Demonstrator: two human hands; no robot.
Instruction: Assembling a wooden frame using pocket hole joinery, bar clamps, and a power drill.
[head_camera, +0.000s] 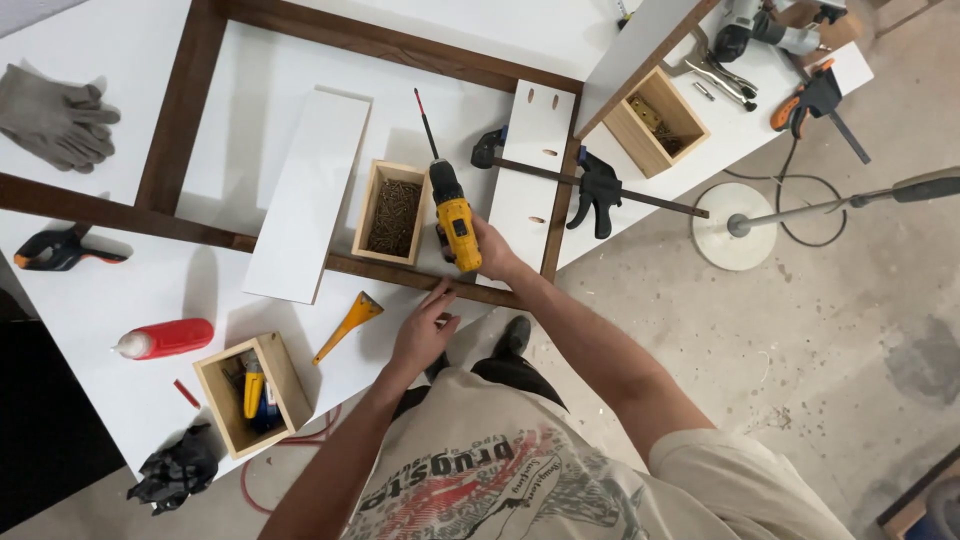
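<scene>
Hands (425, 330), two; drill (455, 218), one.

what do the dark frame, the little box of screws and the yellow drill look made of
Dark frame: apparently wood, stained brown, with faint grain and a matte look. Box of screws: pale unfinished wood, likely thin boards or plywood. Drill in the right hand: yellow and black moulded plastic housing, seemingly with a metal bit.

The right hand (492, 250) hides the yellow drill's (453, 212) grip, and the box's (391, 213) small contents are indistinct.
</scene>
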